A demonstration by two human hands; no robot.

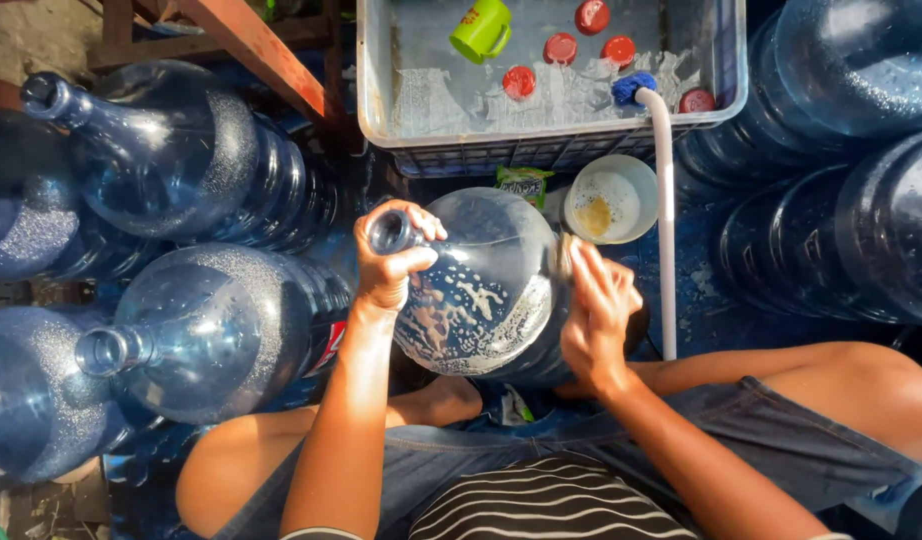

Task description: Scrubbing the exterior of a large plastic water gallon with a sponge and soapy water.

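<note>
1. Stacked blue water jugs (211,330) wall off the left; more jugs (861,230) block the right.
2. The grey crate (551,150) closes the front.
3. A white hose (665,230) crosses the open floor strip beside the white bowl (611,200).

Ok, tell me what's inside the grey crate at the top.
The grey crate holds foamy water, a green mug, five red bottle caps and the blue-tipped end of a white hose. The foam hides the crate's bottom.
</note>
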